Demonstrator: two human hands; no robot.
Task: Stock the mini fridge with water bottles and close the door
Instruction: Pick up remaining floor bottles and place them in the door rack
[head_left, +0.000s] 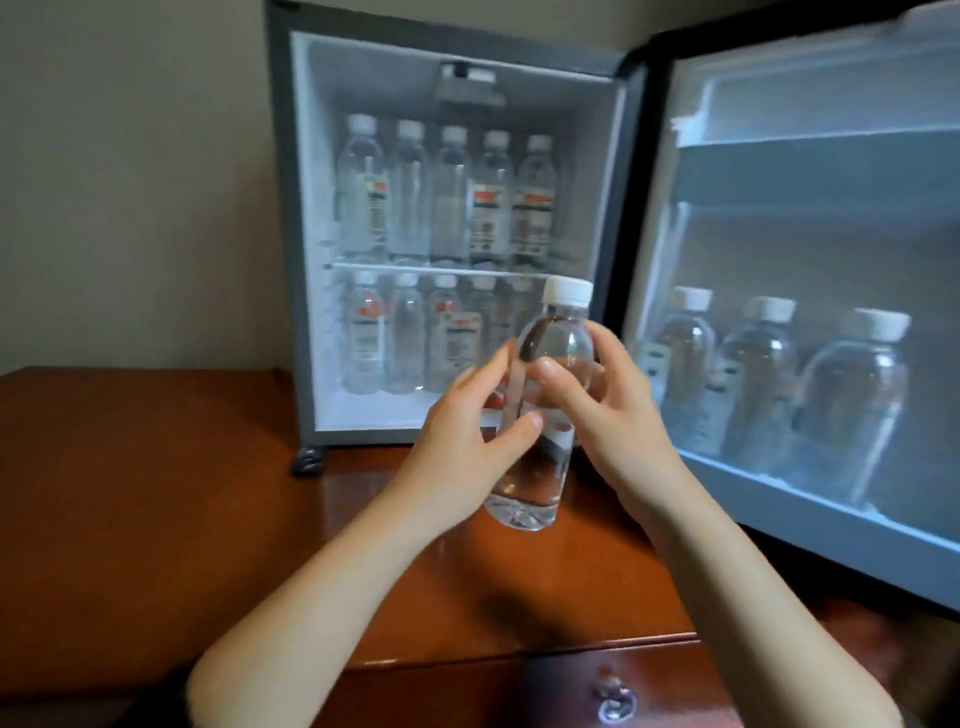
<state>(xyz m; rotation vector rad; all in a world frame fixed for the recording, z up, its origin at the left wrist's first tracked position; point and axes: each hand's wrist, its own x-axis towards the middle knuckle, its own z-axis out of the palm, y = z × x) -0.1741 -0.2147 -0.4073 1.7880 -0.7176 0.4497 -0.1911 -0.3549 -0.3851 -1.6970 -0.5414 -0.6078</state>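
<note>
I hold a clear water bottle with a white cap upright in front of the open mini fridge. My left hand grips its middle from the left, and my right hand wraps it from the right. Inside the fridge, the upper shelf carries a row of several bottles. A second row of bottles stands on the fridge floor. The door is swung open to the right, and three bottles stand in its lower rack.
The fridge stands on a brown wooden cabinet top against a beige wall. A drawer with a metal ring pull lies below the front edge. The door's upper rack holds nothing visible.
</note>
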